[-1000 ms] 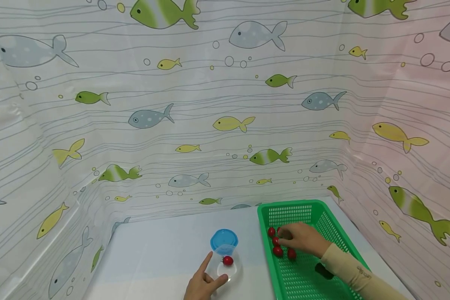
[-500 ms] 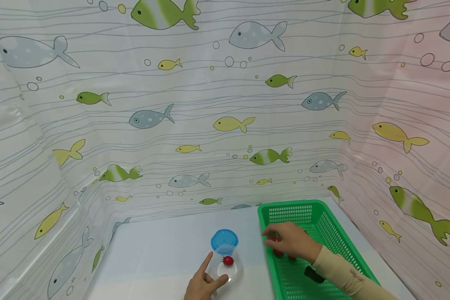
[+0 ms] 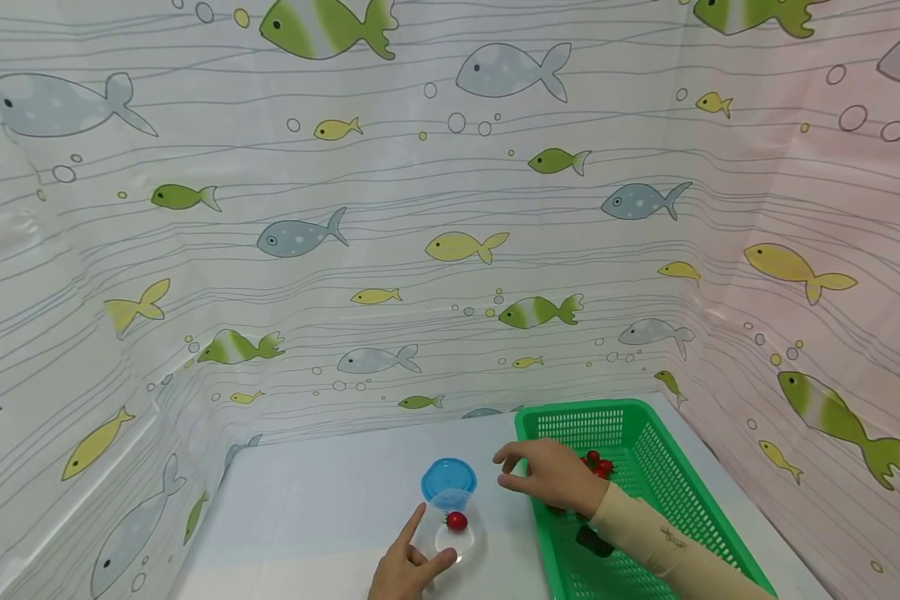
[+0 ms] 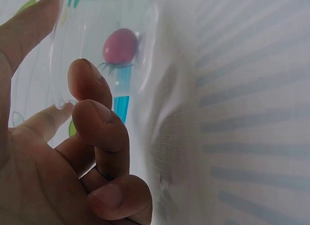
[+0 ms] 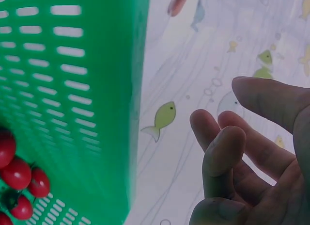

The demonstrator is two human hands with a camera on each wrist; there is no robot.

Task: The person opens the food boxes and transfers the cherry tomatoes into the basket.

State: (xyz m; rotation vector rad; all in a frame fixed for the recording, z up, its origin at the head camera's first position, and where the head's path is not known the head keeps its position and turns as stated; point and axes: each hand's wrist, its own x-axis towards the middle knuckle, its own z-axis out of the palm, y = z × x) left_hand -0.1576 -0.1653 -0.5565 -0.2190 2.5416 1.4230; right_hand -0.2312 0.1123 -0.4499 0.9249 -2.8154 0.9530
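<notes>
My left hand [image 3: 407,567] grips a small clear plastic container [image 3: 477,533] at its sides, thumb on one side and forefinger on the other. One cherry tomato [image 3: 456,521] lies inside it; the left wrist view shows this tomato [image 4: 120,46] with its green stem through the clear wall. My right hand [image 3: 547,475] is over the left rim of a green basket [image 3: 546,542], fingertips past the rim on the container's side. Its fingers are loosely bent and apart, with nothing between them in the right wrist view. Several cherry tomatoes [image 5: 16,172] lie in the basket, partly hidden by my right hand.
A round blue lid [image 3: 448,479] lies on the white table [image 3: 330,500], just behind the container. Sheeting printed with fish [image 3: 457,247] encloses the table at the back and both sides. The basket's raised wall [image 5: 111,113] stands between the tomatoes and the container.
My right hand has moved left, from among the tomatoes in the basket to over its left rim, uncovering some tomatoes. My left hand and the container have stayed in place.
</notes>
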